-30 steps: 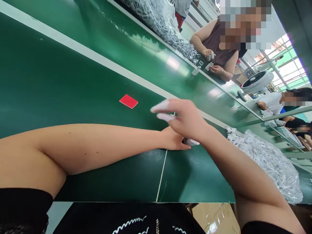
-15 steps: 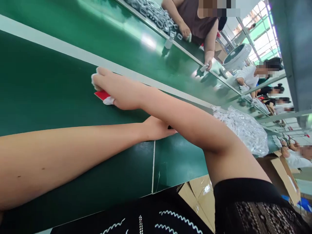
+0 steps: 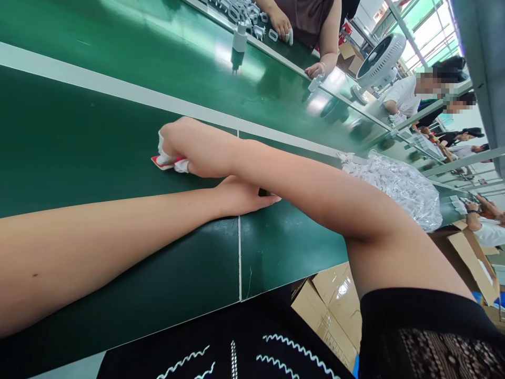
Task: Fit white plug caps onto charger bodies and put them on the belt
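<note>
My right hand (image 3: 183, 142) is closed above the green table, with white covers on its fingertips. Pinched in it is a small flat red card (image 3: 161, 164) with a pale edge; only a corner sticks out past the fingers. My left hand (image 3: 239, 196) lies low on the table under my right forearm. Its thumb is stretched out to the right beside a small dark patch, which may be shadow or an object. The other left fingers are hidden behind the right forearm.
A clear plastic bag of white parts (image 3: 402, 189) lies to the right. Across the glossy green surface (image 3: 158, 58) stands a white bottle (image 3: 240, 38), near a co-worker's hands and a heap of grey parts. A fan (image 3: 381, 60) and cardboard box (image 3: 331, 305) also show.
My right hand has turned, its fingers now curl further down, and less of the card's red face shows. The view has shifted slightly. The co-worker's hands have moved a little.
</note>
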Motion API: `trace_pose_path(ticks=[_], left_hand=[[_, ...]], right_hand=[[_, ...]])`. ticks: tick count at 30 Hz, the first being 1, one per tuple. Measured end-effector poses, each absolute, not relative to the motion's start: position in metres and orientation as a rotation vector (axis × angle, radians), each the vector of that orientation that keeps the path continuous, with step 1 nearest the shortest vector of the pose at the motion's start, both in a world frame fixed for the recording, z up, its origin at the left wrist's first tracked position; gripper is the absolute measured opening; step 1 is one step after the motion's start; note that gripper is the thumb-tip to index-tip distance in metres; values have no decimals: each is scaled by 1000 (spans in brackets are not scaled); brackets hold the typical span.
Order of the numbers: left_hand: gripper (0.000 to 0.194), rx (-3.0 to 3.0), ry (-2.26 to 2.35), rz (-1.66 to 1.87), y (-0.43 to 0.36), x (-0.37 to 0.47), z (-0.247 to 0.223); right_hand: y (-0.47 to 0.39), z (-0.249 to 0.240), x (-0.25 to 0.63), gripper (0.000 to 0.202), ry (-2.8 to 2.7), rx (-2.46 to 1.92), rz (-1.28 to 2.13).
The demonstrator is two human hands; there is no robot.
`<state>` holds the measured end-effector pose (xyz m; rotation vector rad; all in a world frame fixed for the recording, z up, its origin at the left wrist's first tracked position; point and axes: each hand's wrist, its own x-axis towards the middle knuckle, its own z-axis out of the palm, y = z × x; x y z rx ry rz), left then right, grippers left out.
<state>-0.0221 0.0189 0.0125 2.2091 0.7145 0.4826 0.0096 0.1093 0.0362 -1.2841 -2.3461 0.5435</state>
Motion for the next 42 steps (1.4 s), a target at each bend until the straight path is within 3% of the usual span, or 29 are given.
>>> trace_pose_path(ticks=[4, 7, 11, 14, 19, 23, 24, 27, 29, 36, 42], left_hand=[[43, 2222, 708, 495, 19, -23, 20], [31, 2201, 599, 578, 22, -21, 15], [22, 2188, 530, 729, 25, -17, 7], [16, 2153, 588, 742, 23, -15, 8], [31, 2151, 848, 684, 18, -13, 15], [75, 2112, 836, 610, 20, -12, 15], [75, 2122, 815, 582, 21, -11, 14], [44, 2163, 729, 535, 24, -11, 11], [34, 2185, 693, 543, 23, -11, 10], [27, 2254, 886, 420, 16, -8, 19], [37, 2227, 892, 440, 13, -8, 19]], right_hand=[[96, 73, 28, 18, -2817, -947, 672], [64, 110, 61, 21, -2624, -905, 550], [-5, 137, 115, 8, -2280, -1074, 90], [-57, 123, 144, 16, -2146, -1239, -20], [-107, 72, 166, 34, -2008, -1405, 9], [-110, 52, 166, 34, -1978, -1388, -39], [-107, 50, 164, 34, -1981, -1368, -74], [-97, 45, 155, 36, -2032, -1302, -240], [-90, 41, 148, 36, -2085, -1289, -374], [-86, 47, 131, 26, -2220, -1436, -771], [-120, 67, 141, 31, -2418, -1780, -541]])
